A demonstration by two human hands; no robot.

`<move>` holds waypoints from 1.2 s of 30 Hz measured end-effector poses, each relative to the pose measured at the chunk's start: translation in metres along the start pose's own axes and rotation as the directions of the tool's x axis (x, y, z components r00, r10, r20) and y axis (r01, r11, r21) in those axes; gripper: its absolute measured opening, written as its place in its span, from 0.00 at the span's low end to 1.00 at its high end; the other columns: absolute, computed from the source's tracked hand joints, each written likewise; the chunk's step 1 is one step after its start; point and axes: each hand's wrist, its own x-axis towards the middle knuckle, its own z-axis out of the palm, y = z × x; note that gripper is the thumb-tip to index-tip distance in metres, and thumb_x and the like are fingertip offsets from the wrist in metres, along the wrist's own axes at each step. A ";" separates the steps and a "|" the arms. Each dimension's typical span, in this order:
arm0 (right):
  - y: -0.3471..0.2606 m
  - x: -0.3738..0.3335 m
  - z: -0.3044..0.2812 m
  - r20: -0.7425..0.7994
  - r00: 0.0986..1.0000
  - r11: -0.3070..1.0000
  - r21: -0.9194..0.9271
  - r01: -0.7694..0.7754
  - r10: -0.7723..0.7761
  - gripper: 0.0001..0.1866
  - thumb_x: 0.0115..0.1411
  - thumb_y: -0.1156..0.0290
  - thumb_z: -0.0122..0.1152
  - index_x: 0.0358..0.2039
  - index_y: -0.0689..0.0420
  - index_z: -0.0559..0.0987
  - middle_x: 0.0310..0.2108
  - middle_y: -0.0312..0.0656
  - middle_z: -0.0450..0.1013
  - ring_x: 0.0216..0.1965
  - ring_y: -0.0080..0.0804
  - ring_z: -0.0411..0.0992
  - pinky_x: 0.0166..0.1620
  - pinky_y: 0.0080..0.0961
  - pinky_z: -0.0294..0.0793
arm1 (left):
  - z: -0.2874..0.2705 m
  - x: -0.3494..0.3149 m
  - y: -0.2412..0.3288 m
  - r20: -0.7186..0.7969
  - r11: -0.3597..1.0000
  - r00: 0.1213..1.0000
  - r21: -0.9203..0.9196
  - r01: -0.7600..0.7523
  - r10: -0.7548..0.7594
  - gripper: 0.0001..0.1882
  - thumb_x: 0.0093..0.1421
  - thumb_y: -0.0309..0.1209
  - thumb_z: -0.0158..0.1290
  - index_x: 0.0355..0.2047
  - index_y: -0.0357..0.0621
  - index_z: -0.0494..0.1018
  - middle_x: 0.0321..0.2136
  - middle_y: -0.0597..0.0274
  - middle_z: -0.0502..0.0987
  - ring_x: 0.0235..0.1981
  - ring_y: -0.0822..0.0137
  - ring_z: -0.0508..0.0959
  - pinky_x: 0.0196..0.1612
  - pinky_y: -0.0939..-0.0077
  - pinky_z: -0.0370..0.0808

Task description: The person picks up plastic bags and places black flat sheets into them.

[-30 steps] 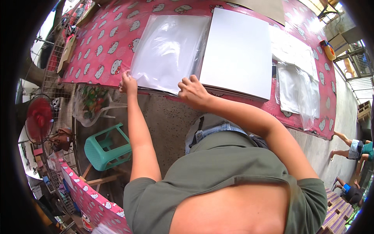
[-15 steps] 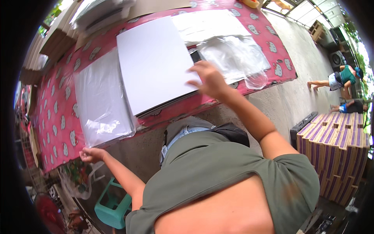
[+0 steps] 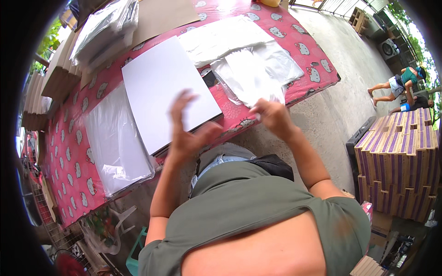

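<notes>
My right hand (image 3: 276, 120) is closed in a pinch on the near edge of a clear plastic bag (image 3: 253, 80), lifting that edge from the bags beneath. My left hand (image 3: 188, 131), somewhat blurred, hovers over the near edge of a stack of white sheets (image 3: 165, 83) with its fingers spread and nothing in them. Left of that stack lies a pile of sheets in clear plastic (image 3: 117, 142). A small dark object (image 3: 209, 79) shows partly between the white stack and the bags.
The table (image 3: 73, 161) has a pink patterned cover. Plastic-wrapped packs (image 3: 106, 34) and brown cardboard (image 3: 161, 16) are at its far left. More white plastic (image 3: 221, 39) lies beyond the bags. Stacked cartons (image 3: 396, 161) stand on the right; two people are beyond them. A green stool (image 3: 133, 255) is below left.
My left hand has come from the table's left corner to the white stack. My right hand has moved right and taken hold of a plastic bag, pulling its edge nearer.
</notes>
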 end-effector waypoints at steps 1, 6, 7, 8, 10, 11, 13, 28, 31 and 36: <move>-0.028 0.004 -0.003 0.018 0.996 0.994 0.064 0.092 -0.093 0.03 0.47 0.74 0.58 0.22 0.57 0.73 0.22 0.44 0.72 0.24 0.40 0.71 0.27 0.30 0.70 | 0.012 0.006 0.019 0.162 0.996 0.983 -0.037 -0.083 0.088 0.34 0.43 0.27 0.60 0.51 0.44 0.58 0.48 0.57 0.64 0.52 0.60 0.61 0.57 0.66 0.51; -0.080 0.006 -0.040 -0.059 0.962 0.956 0.106 0.273 -0.268 0.19 0.40 0.57 0.66 0.27 0.58 0.72 0.21 0.40 0.69 0.23 0.38 0.69 0.27 0.28 0.68 | 0.039 0.004 0.032 0.285 0.961 0.955 -0.277 -0.006 0.088 0.13 0.48 0.21 0.54 0.37 0.40 0.70 0.23 0.60 0.74 0.20 0.69 0.73 0.27 0.80 0.71; -0.083 0.007 -0.044 -0.162 0.947 0.943 0.143 0.300 -0.277 0.25 0.38 0.53 0.67 0.30 0.58 0.72 0.23 0.41 0.69 0.26 0.39 0.68 0.29 0.28 0.68 | 0.035 0.000 0.036 0.238 0.951 0.970 -0.289 0.112 -0.042 0.08 0.50 0.20 0.52 0.33 0.38 0.71 0.22 0.62 0.74 0.21 0.74 0.72 0.25 0.82 0.69; -0.083 0.006 -0.051 -0.158 0.951 0.947 0.145 0.288 -0.265 0.31 0.36 0.51 0.67 0.35 0.60 0.71 0.30 0.44 0.69 0.33 0.41 0.68 0.36 0.31 0.67 | 0.037 -0.003 0.034 0.219 0.855 0.948 -0.420 0.306 -0.232 0.07 0.50 0.18 0.51 0.31 0.36 0.71 0.20 0.62 0.73 0.19 0.75 0.71 0.23 0.84 0.68; -0.069 -0.004 -0.049 -0.217 0.943 0.967 -0.031 0.251 -0.252 0.26 0.39 0.64 0.68 0.38 0.62 0.70 0.32 0.45 0.69 0.36 0.43 0.68 0.40 0.32 0.67 | 0.031 0.006 0.037 0.164 0.916 0.973 -0.341 0.213 -0.165 0.06 0.46 0.19 0.54 0.27 0.35 0.71 0.27 0.56 0.72 0.28 0.69 0.72 0.29 0.81 0.68; -0.057 -0.013 -0.050 -0.248 0.950 0.977 0.050 0.210 -0.191 0.17 0.42 0.78 0.62 0.35 0.62 0.72 0.30 0.46 0.69 0.33 0.42 0.69 0.37 0.29 0.68 | 0.032 0.014 0.042 0.124 0.972 0.991 -0.222 0.076 -0.049 0.06 0.45 0.20 0.55 0.26 0.34 0.71 0.31 0.54 0.71 0.33 0.66 0.72 0.34 0.79 0.68; -0.061 -0.021 -0.059 -0.285 0.958 0.969 0.229 0.091 -0.022 0.13 0.40 0.87 0.56 0.30 0.62 0.74 0.25 0.46 0.69 0.27 0.39 0.70 0.31 0.26 0.68 | 0.034 0.020 0.056 -0.028 0.920 0.998 -0.391 0.036 -0.051 0.06 0.45 0.23 0.55 0.23 0.36 0.70 0.36 0.53 0.68 0.42 0.62 0.68 0.45 0.72 0.63; -0.078 -0.059 -0.113 -0.616 0.783 0.985 0.067 0.157 -0.083 0.06 0.48 0.81 0.59 0.28 0.61 0.75 0.31 0.42 0.71 0.35 0.32 0.70 0.35 0.24 0.69 | 0.064 0.010 0.073 0.412 0.369 0.877 -0.797 0.479 -0.249 0.16 0.53 0.26 0.52 0.41 0.36 0.63 0.31 0.64 0.71 0.27 0.77 0.71 0.30 0.81 0.69; -0.065 -0.082 -0.112 -0.382 0.857 0.449 0.869 0.207 0.346 0.04 0.55 0.74 0.53 0.26 0.59 0.71 0.28 0.37 0.69 0.33 0.27 0.68 0.35 0.25 0.69 | 0.057 0.021 0.061 0.893 0.594 0.450 -0.355 0.722 -0.012 0.13 0.53 0.24 0.51 0.40 0.37 0.65 0.32 0.64 0.72 0.27 0.78 0.71 0.29 0.82 0.69; -0.078 -0.087 -0.110 0.173 0.980 0.924 0.383 0.021 -0.095 0.05 0.53 0.72 0.56 0.23 0.58 0.73 0.23 0.36 0.66 0.26 0.25 0.66 0.29 0.24 0.64 | 0.061 0.025 0.061 0.506 0.240 0.857 -0.824 0.512 -0.092 0.20 0.52 0.30 0.51 0.46 0.46 0.61 0.35 0.57 0.68 0.33 0.65 0.71 0.36 0.68 0.71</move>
